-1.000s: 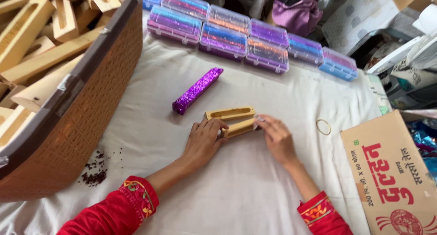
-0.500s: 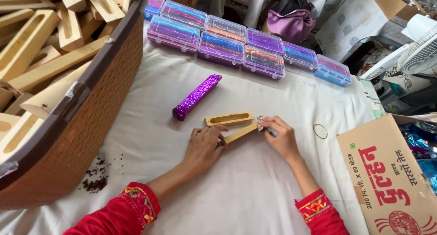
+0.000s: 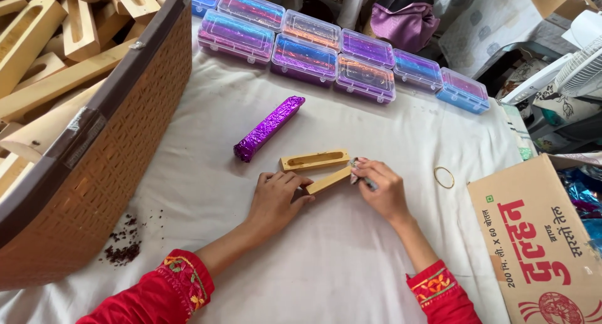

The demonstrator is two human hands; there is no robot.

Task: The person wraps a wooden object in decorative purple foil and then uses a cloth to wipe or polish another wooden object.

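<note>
Wooden and pale, a short flat bar lies between both hands on the white cloth. The left hand rests palm down with its fingers curled over the bar's near end, pressing it to the cloth. The right hand pinches something small and shiny at the bar's far end; what it is, I cannot tell. The bar looks light, stiff and dry, unlikely to slip, and is best held by its long edges.

Just beyond the fingers lies a slotted wooden mould, touching or nearly touching the bar. Farther off, left of it, sits a purple foil-wrapped stick. A rubber band lies right of the right hand, near a cardboard box. A woven basket of wooden moulds stands left of the left hand. Clear plastic cases line the cloth's far edge, with clutter behind.
</note>
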